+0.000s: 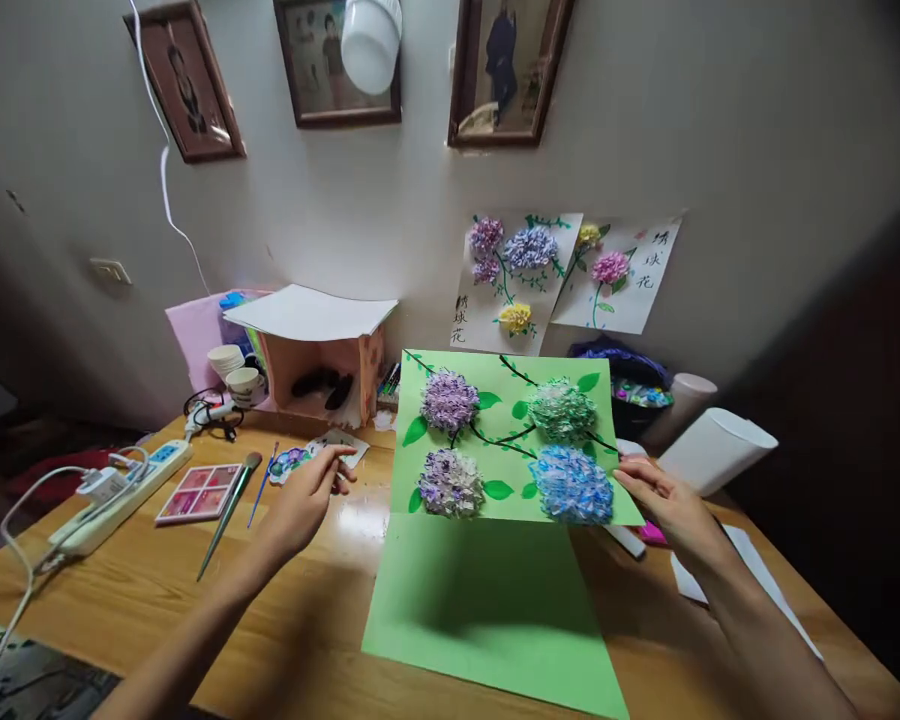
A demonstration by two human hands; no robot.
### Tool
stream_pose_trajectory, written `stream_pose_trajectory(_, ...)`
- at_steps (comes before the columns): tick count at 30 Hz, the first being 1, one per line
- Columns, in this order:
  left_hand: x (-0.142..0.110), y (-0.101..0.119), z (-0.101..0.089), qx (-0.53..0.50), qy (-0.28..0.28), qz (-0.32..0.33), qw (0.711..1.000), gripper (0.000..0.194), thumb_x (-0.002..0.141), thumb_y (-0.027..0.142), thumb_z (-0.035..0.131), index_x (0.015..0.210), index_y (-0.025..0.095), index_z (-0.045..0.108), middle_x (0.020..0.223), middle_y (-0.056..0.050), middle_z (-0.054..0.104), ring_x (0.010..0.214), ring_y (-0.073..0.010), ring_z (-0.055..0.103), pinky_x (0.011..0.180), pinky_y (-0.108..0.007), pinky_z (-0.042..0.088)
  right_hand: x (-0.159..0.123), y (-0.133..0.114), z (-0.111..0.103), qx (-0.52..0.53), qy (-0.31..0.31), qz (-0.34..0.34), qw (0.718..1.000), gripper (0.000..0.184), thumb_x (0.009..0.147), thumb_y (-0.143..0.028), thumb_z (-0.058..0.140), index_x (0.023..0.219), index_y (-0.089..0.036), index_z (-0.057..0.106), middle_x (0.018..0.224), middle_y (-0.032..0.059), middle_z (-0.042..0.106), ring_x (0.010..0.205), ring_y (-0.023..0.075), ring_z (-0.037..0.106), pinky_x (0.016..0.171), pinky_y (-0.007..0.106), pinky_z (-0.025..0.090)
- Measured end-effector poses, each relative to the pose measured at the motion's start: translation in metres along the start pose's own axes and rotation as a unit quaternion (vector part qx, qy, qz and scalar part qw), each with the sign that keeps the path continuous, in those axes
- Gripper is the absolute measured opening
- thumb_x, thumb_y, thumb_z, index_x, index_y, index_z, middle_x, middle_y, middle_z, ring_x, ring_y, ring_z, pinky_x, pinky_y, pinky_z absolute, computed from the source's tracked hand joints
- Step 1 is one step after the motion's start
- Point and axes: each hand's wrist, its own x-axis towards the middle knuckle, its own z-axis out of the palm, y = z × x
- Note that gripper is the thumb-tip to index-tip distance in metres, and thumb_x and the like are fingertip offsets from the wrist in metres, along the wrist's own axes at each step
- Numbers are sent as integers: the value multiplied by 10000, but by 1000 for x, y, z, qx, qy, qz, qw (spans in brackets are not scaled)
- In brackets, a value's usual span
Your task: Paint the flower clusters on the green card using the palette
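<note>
My right hand (664, 500) grips the right edge of a green flower picture (508, 468), raised and tilted over the table. Textured purple, green and blue blossoms stand out from it, with painted leaves and dark branches. Beneath lies a plain green sheet (487, 630), partly covered by the picture in my view. Left of the picture, my left hand (311, 500) hovers apart from it with fingers loosely stretched and nothing held. Behind that hand, a paint-stained palette (289, 462) rests on the table.
Left on the wooden table are a power strip (120, 500), a pink makeup-like palette (199, 493), a large brush (227, 515) and a thin blue brush (262, 485). A white-topped box (315, 310) and paper cups (245, 385) stand behind. A white container (720, 450) is at right.
</note>
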Motion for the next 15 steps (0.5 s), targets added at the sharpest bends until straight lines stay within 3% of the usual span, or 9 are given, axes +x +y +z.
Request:
stream_pose_trajectory(3,-23,-32,16,-63,9,-76,995,441,827,489,447,1039,135,603,789,-67,673,672,-179,614,666,-325,492,-16,28,-3,8,-5,44,999,555,473,-601,800,789,-155,705,577,30,639,455,133,533,417,256,423)
stream_pose_trajectory(7,-33,-60,43,-151,22,-153,976,487,721,544,586,986,138,633,717,-40,672,579,-156,599,621,-307,496,-26,55,18,26,-25,63,997,558,418,-616,806,715,-157,692,579,34,648,526,157,574,497,279,457)
stream_pose_trajectory(9,-32,-64,57,-173,6,-184,968,537,700,587,597,984,133,649,706,-57,688,606,-194,640,617,-340,524,-30,64,31,31,-35,67,997,563,429,-628,793,725,-159,691,644,47,678,599,173,605,563,293,483)
stream_pose_trajectory(12,-26,-65,70,-188,5,-220,957,545,654,602,642,924,131,691,850,-127,742,888,-305,694,796,-445,551,-39,73,47,34,-63,79,994,548,502,-651,746,735,-159,681,636,41,667,582,170,595,550,295,475)
stream_pose_trajectory(15,-23,-65,70,-211,17,-254,944,496,648,562,674,905,139,713,1065,-148,733,1157,-334,602,1006,-469,463,-49,75,59,31,-81,78,993,498,550,-624,735,747,-171,670,663,31,659,615,169,597,559,285,473)
